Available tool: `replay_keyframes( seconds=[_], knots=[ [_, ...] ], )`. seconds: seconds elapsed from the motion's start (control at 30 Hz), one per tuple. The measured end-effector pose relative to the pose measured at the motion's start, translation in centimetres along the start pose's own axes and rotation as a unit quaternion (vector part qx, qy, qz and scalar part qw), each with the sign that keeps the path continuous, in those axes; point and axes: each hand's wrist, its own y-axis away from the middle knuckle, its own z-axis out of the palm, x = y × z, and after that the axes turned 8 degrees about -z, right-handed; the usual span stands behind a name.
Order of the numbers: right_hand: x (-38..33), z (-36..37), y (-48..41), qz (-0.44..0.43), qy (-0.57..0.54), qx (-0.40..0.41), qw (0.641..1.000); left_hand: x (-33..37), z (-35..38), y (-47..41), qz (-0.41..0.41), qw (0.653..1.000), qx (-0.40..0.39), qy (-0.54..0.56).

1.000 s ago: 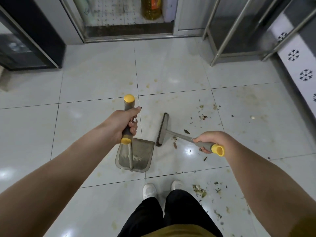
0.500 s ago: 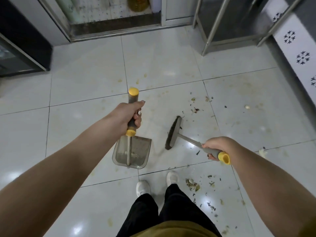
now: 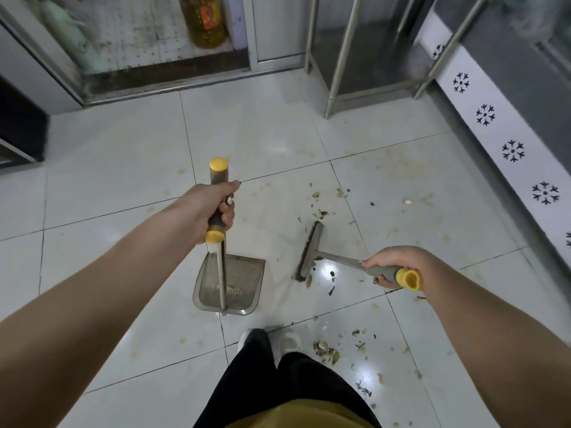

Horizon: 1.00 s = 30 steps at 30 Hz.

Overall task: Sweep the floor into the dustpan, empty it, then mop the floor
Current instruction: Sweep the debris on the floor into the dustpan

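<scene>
Gripping both handles, right hand point(image 3: 392, 261) has drawn broom point(image 3: 310, 251) farther from left hand point(image 3: 211, 208)'s dustpan point(image 3: 244, 284).

Grey dustpan point(image 3: 241, 282) rests on the floor point(image 3: 123, 180); broom point(image 3: 312, 251) (yellow-capped handle) stands beside it among scraps point(image 3: 325, 351).

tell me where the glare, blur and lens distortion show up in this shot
Head view: bright glare spots sit on the glossy floor tiles, one right beside the broom; the broom and the dustpan read sharp, while the top corners are smeared and soft; the wide lens stretches the forearms toward the lower corners.
</scene>
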Motion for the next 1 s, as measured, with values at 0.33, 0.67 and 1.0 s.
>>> replay_keyframes(
  seconds=[0.33, 0.67, 1.0],
  knots=[
    [-11.7, -0.7, -3.9, -0.08, -0.178, -0.044, 0.98, 6.8, 1.2, -4.9, -0.016, 0.999, -0.034, -0.026],
    [-21.4, 1.7, -10.4, -0.075, -0.292, -0.036, 0.953, 13.0, 2.0, -10.7, -0.028, 0.997, -0.057, -0.046],
    [-13.9, 2.4, -11.0, 0.008, -0.342, -0.001, 0.94, 13.5, 5.3, -10.9, -0.033, 0.99, -0.083, -0.106]
  ],
)
